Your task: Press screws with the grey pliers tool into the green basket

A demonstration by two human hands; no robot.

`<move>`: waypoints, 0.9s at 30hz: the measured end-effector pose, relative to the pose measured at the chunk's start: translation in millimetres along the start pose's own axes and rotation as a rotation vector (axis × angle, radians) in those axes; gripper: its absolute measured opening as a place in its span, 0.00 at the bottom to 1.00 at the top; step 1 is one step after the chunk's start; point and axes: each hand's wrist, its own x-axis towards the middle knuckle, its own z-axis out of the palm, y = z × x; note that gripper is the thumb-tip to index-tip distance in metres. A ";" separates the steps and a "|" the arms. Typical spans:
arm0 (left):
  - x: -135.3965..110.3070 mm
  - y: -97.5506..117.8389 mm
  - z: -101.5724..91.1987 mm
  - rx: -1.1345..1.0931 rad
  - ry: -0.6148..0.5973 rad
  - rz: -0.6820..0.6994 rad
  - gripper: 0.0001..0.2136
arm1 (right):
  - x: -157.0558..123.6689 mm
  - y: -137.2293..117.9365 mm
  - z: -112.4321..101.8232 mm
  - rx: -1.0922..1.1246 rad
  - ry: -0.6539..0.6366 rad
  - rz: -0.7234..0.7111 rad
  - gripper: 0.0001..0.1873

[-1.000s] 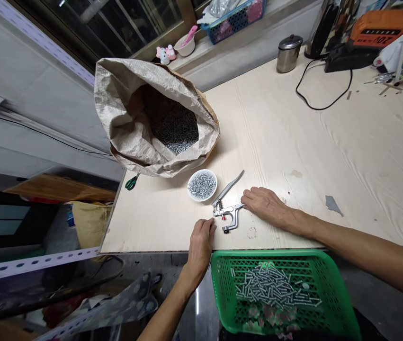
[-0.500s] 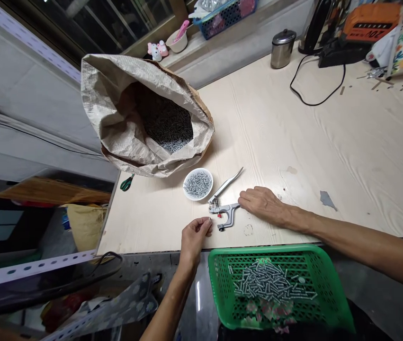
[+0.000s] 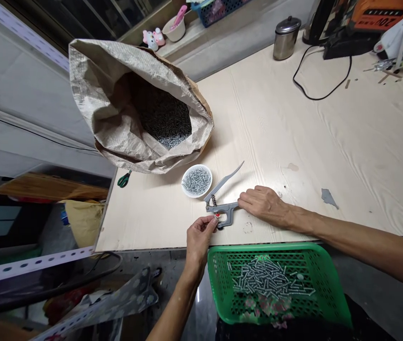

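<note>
Grey hand press (image 3: 226, 208) at centre frame on pale tabletop (image 3: 275, 118), right hand (image 3: 263, 204) closed on lower handle end, left hand (image 3: 199, 234) pinched narrow at red tip (image 3: 217, 215), cannot tell if gripping a part, white bowl (image 3: 201, 195) just beside press, green basket (image 3: 335, 289) lower right.

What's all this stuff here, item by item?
table: one, pale, centre
press pliers: one, grey, table front
bowl: one, white, beside pliers
basket: one, green, table's near edge
metal pieces: many, silvery, in bowl, basket
sack: one, beige, table's left
scissors: one, green-handled, left edge
canister: one, silvery, table's far side
cable: one, black, far right
20V device: one, orange, far right
figurines: two, pink-white, ledge
tub: one, cream, ledge
scoop: one, pink, in tub
crate: one, blue, ledge
left hand: one, bare, at pliers
right hand: one, bare, on pliers' handle
</note>
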 end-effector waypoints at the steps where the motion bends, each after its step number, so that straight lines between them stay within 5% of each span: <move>1: -0.7 0.2 0.0 0.014 0.000 0.001 0.18 | 0.0 -0.2 0.1 -0.001 0.005 -0.002 0.14; 17: 1.5 7.0 -1.7 0.143 -0.020 0.006 0.17 | -0.8 -2.4 2.5 -0.008 -0.014 -0.002 0.13; 27: 12.7 23.7 -12.6 0.144 -0.256 -0.431 0.18 | 1.2 -6.9 11.1 0.091 -0.114 0.027 0.12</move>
